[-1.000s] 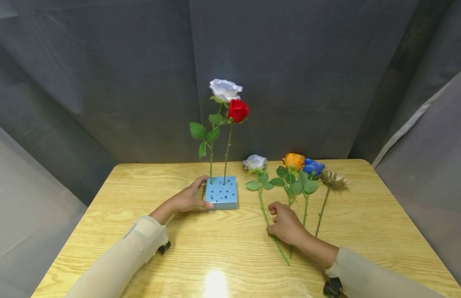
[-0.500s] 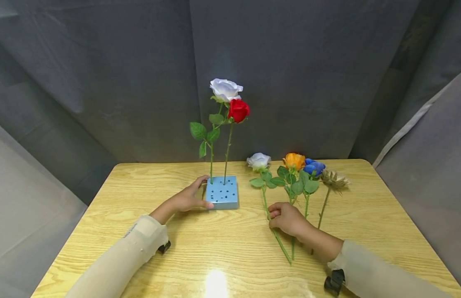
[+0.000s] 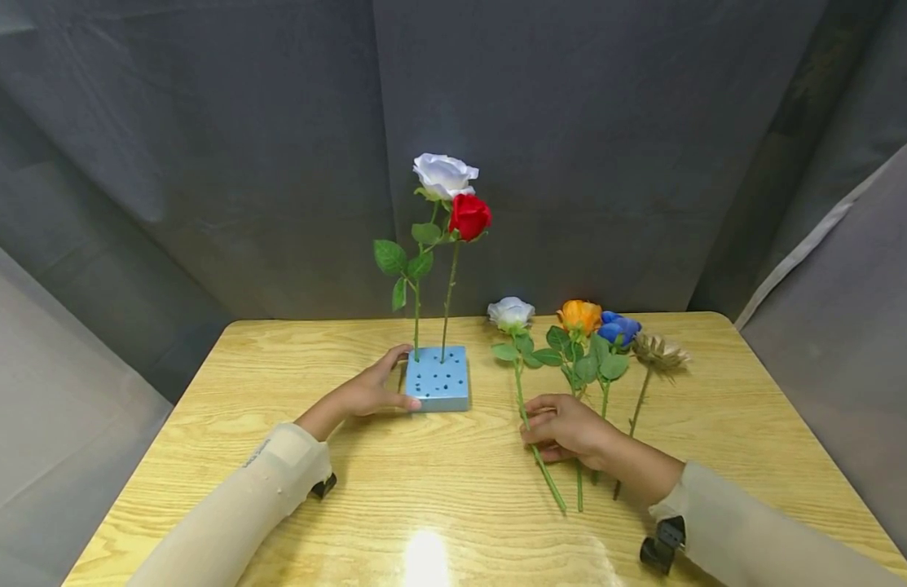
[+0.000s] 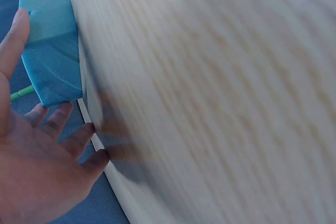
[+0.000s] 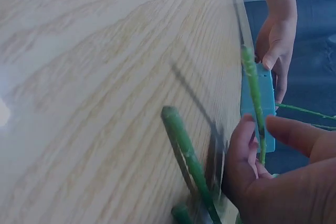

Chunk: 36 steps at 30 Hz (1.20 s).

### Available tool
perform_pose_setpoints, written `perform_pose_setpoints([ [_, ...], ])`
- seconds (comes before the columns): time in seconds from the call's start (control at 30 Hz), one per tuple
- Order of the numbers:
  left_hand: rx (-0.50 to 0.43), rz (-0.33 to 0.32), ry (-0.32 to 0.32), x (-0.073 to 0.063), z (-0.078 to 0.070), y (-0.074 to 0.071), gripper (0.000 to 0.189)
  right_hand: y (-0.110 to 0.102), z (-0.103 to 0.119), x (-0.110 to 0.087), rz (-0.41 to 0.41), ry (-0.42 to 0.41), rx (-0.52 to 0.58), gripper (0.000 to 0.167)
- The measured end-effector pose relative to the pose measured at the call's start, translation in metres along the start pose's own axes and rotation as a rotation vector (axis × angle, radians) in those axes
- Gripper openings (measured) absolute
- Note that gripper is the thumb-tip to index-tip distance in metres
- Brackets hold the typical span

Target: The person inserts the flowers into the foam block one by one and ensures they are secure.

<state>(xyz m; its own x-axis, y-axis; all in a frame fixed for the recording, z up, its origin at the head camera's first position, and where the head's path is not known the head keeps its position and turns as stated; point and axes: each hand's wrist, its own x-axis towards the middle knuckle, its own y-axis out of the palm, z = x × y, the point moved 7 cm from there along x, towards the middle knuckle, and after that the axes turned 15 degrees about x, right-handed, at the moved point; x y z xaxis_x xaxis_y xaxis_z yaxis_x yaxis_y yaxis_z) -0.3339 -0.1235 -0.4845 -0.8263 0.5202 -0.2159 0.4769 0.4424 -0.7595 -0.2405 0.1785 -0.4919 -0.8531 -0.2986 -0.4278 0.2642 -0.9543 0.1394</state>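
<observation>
At the left side of the blue foam block (image 3: 446, 387) my left hand (image 3: 367, 393) holds it, thumb at the near corner and fingers toward the far side. Holes dot the block's top. A white rose (image 3: 444, 176) and a red rose (image 3: 469, 217) stand upright in it. My right hand (image 3: 574, 430) pinches the green stem of another white rose (image 3: 511, 313), which slants with its bloom toward the far edge. In the right wrist view that stem (image 5: 253, 85) passes between thumb and fingers, its cut end raised off the table.
To the right of the held rose lie an orange rose (image 3: 579, 315), a blue rose (image 3: 618, 328) and a dried-looking beige flower (image 3: 658, 354). The right forearm crosses over their stems. A grey curtain (image 3: 306, 163) hangs behind the wooden table (image 3: 292, 522).
My right hand has closed its fingers on the white rose's stem. The rose has shifted slightly right and its lower end has moved up a little. The left hand and block stay put.
</observation>
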Motion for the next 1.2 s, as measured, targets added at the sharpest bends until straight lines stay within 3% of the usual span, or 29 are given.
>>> perform_pose_setpoints([
  [0.5, 0.006, -0.004, 0.004, 0.0031, -0.0018, -0.0003, 0.11, 0.0057, -0.0017, 0.0002, 0.113, -0.011, 0.137, 0.061],
  [1.2, 0.016, -0.01, 0.017, 0.0014, -0.0018, -0.0001, 0.111, 0.0083, 0.0034, -0.0041, 0.108, -0.099, 0.191, 0.039],
])
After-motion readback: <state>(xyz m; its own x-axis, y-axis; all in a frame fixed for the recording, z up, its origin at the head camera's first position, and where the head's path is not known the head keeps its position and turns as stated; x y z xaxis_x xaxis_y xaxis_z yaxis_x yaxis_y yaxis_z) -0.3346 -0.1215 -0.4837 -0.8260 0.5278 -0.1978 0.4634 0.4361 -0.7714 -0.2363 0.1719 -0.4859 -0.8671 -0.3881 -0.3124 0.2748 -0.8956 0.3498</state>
